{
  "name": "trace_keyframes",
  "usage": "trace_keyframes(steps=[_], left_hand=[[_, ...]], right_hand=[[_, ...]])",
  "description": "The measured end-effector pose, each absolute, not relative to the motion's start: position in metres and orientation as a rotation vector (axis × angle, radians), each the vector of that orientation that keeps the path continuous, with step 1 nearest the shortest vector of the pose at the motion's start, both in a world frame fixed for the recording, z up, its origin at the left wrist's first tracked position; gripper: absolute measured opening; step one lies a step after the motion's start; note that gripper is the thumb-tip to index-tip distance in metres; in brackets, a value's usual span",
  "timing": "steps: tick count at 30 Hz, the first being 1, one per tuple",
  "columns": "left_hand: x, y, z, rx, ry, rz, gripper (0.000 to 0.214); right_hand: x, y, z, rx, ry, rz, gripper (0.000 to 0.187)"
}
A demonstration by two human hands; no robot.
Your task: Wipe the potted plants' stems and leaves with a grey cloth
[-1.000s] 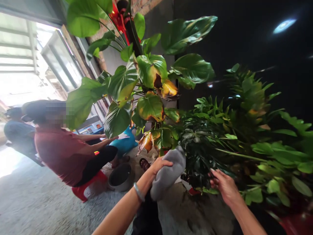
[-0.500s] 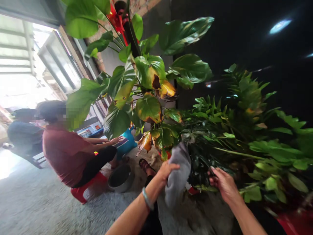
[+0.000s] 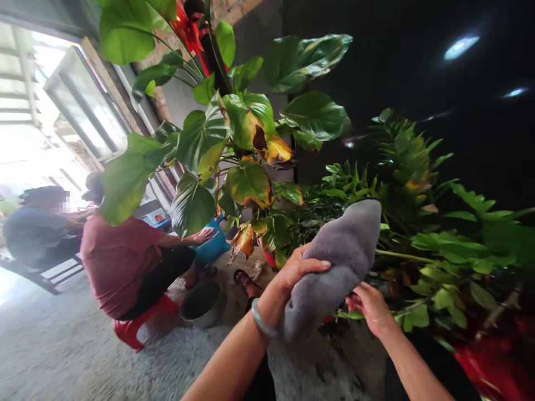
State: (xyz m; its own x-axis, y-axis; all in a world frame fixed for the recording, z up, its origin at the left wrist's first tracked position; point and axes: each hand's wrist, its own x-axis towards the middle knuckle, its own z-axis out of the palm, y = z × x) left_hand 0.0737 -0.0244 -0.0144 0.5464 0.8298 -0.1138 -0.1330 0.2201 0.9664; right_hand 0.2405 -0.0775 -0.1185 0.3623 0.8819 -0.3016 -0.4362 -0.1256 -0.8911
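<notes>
My left hand (image 3: 297, 272) is closed on a grey cloth (image 3: 343, 253), its thumb lying across the fabric. Raised in front of the dark green plants, the cloth hangs in a thick fold and hides some of the foliage behind it. Just right of the cloth's lower part, my right hand (image 3: 371, 307) has its fingers pinched together; what they hold, if anything, is hidden. Low feathery-leaved foliage (image 3: 443, 248) spreads beyond and to the right of my right hand. A taller broad-leaved plant (image 3: 248, 181) with yellow and brown leaf edges rises ahead.
To the left, a person in a red shirt (image 3: 121, 262) sits on a red stool (image 3: 134, 328) beside a blue container (image 3: 211, 248). Another person (image 3: 37, 228) sits farther back. A dark round basin (image 3: 203, 303) stands on the concrete floor. Red material (image 3: 493, 362) lies at lower right.
The cloth in my left hand has moved up and right, over the foliage. My right hand has shifted slightly left, nearer the cloth. The view has turned slightly right.
</notes>
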Motion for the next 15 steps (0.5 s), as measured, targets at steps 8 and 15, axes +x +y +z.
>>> trace_keyframes(steps=[8, 15], left_hand=[[0.064, -0.046, -0.02, 1.189, 0.84, 0.347, 0.035], [0.095, -0.015, 0.002, 1.239, 0.693, 0.702, 0.04]], right_hand=[[0.254, -0.084, -0.133, -1.271, -0.407, 1.257, 0.023], [0.249, -0.078, -0.126, -1.293, -0.356, 1.206, 0.028]])
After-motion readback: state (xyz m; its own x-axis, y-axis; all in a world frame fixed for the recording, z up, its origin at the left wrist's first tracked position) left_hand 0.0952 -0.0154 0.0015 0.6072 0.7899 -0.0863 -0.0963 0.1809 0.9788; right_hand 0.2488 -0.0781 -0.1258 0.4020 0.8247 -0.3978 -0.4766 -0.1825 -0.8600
